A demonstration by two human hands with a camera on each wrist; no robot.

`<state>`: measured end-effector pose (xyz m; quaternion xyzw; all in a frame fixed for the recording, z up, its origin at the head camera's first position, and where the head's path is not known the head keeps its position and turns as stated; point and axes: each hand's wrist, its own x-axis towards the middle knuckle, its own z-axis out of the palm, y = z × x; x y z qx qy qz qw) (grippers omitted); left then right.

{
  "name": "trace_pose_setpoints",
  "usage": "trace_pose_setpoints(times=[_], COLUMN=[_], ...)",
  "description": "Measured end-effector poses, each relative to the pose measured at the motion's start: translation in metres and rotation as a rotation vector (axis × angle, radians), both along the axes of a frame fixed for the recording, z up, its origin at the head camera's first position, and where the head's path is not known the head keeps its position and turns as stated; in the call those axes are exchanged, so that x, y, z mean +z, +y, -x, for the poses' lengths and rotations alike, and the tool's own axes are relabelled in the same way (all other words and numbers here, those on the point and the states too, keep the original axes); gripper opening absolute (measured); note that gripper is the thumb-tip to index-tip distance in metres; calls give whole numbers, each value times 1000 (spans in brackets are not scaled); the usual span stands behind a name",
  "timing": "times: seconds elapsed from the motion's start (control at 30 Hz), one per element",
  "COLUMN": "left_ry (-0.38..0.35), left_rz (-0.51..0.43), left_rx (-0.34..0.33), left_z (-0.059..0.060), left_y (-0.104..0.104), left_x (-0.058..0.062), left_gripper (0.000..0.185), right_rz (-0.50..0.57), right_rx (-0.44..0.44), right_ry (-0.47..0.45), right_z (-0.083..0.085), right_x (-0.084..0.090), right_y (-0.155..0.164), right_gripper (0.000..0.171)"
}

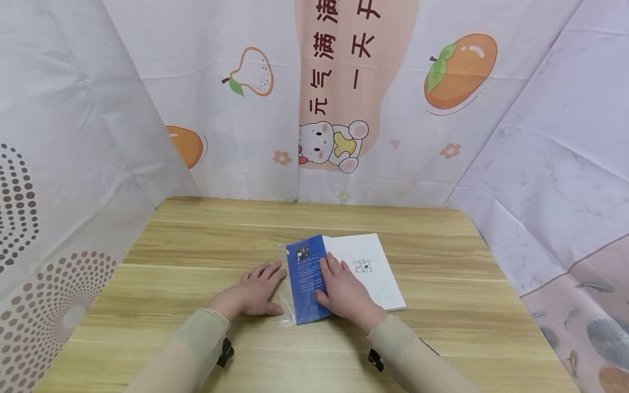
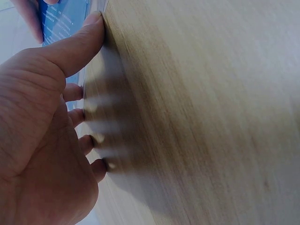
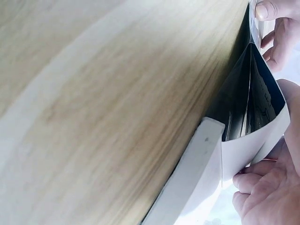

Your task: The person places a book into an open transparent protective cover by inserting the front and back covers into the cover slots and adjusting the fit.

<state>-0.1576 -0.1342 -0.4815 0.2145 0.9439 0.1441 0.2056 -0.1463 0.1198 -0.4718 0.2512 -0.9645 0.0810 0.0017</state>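
The right hand point(image 1: 345, 295) lies flat on the blue flap point(image 1: 306, 284) of a book cover, fingers straight and pointing away from the person, pressing the flap down; nothing is pinched in this grip. In the right wrist view the same hand point(image 3: 269, 187) sits against the white underside of the cover, whose dark inner face arches up off the page block.

The left hand point(image 1: 255, 292) rests palm down just beside it, fingers spread and relaxed. Its fingertips press the edge of a clear plastic sleeve point(image 1: 285, 295) that juts out from under the blue flap. The left wrist view shows the thumb and four fingertips point(image 2: 93, 138) bearing on the glossy film against the wood; this grip too is open, with nothing clasped.

The notebook point(image 1: 366, 273) lies open at the middle of the worktop point(image 1: 196, 240), close to the person, with its lined white page showing a small drawing. The blue flap runs along the page's left edge, tilted slightly.

Both forearms wear beige sleeves point(image 1: 196, 344), each with a dark strap at the wrist. Behind and beside the wooden worktop hang printed cloths: fruit and a cartoon bear at the back, dots at the left, marbling at the right.
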Motion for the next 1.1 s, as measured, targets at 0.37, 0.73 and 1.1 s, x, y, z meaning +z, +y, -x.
trace_pose_setpoints(times=[0.37, 0.73, 1.1], left_ry=[-14, -22, -26], left_rz=[10, 46, 33], left_rx=[0, 2, -4], left_z=[0, -3, -2], left_y=[1, 3, 2], left_x=[3, 14, 9], left_gripper=[89, 88, 91], right_rz=[-6, 1, 1], right_rx=[0, -5, -14], right_ry=[-1, -20, -26], right_z=[0, 0, 0], right_x=[-2, -2, -4], right_y=[0, -1, -2], right_gripper=[75, 75, 75])
